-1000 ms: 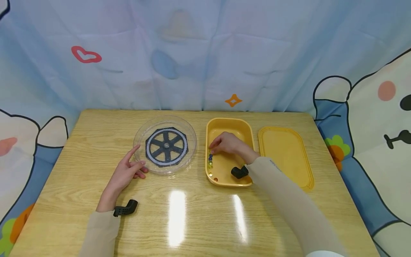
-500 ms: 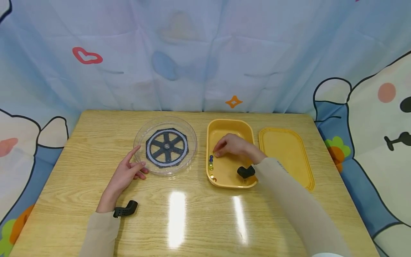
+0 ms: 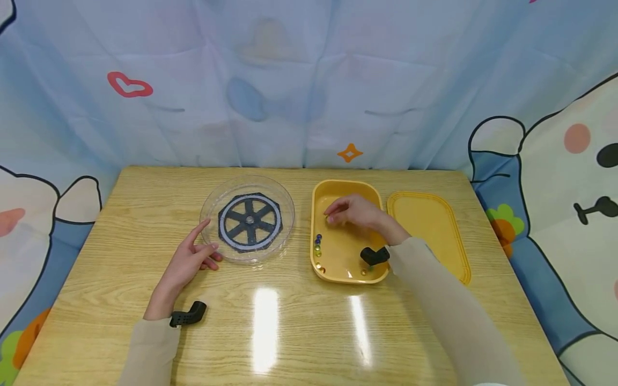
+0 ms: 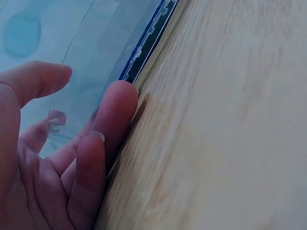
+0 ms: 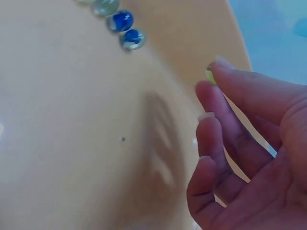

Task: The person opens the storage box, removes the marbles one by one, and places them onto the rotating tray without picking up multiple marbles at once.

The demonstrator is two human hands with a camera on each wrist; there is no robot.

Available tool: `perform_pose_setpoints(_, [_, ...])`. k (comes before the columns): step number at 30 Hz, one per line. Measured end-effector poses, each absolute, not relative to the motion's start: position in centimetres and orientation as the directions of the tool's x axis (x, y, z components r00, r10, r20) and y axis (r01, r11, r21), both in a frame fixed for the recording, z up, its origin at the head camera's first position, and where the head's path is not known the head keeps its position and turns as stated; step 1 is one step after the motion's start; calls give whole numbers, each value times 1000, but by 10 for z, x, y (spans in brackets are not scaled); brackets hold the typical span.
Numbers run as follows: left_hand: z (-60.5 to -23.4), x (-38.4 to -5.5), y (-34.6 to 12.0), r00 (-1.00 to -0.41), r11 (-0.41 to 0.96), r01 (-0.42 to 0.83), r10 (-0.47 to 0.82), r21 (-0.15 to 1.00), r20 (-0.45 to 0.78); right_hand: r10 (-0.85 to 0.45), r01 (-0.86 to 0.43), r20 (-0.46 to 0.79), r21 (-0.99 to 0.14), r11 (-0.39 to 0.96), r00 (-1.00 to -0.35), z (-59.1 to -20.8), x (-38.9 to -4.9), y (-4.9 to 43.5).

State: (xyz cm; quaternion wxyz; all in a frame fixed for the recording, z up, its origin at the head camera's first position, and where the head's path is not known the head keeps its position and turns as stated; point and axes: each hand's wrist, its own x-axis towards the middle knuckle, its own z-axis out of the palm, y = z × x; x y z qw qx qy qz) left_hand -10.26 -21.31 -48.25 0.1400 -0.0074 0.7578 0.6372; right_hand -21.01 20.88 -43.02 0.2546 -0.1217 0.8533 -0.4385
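Observation:
My right hand is over the yellow plastic box, pinching a small yellow-green marble between thumb and index fingertip. Its other fingers curl loosely. Beneath it, along the box's left side, lie two blue marbles, yellow ones and amber ones. At the left, my left hand has its fingers spread at the edge of a round clear dish. Its fingertips touch the rim, and lower fingers sit low by the wall. A dark six-spoked wheel design shows in the dish.
A yellow lid lies right of the box. Another amber marble is near the box's front right, partly under the wrist camera. All stand on a wooden table, with a printed blue curtain behind.
My right hand has moved away from the row of marbles, rightward and slightly back, with the marble pinched. The blue marbles are now uncovered. My left hand stays at the dish.

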Motion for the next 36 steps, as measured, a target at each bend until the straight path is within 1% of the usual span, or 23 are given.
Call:
perform_pose_setpoints(6, [-482, -103, -213, -961, 192, -192, 163, 962, -224, -368, -3, -231, -844, 537, -901, -421, -206, 206])
perform_pose_setpoints(13, [-481, -101, -214, -963, 205, -189, 152, 960, -222, -328, -46, -131, -875, 482, -936, -407, -197, 185])
perform_pose_setpoints(21, [-481, -102, -214, -964, 197, -182, 159, 963, -214, -296, -92, -67, -866, 491, -953, -407, -190, 152])
perform_pose_setpoints(25, [-481, -101, -214, -961, 197, -189, 164, 962, -222, -302, -120, -40, -861, 493, -952, -409, -188, 137])
perform_pose_setpoints(29, [-480, -100, -213, -959, 202, -194, 166, 960, -228, -324, -136, -35, -862, 489, -945, -411, -188, 124])
perform_pose_setpoints(36, [-477, -99, -213, -957, 203, -198, 172, 959, -234, -355, -131, -63, -858, 497, -933, -408, -189, 101])
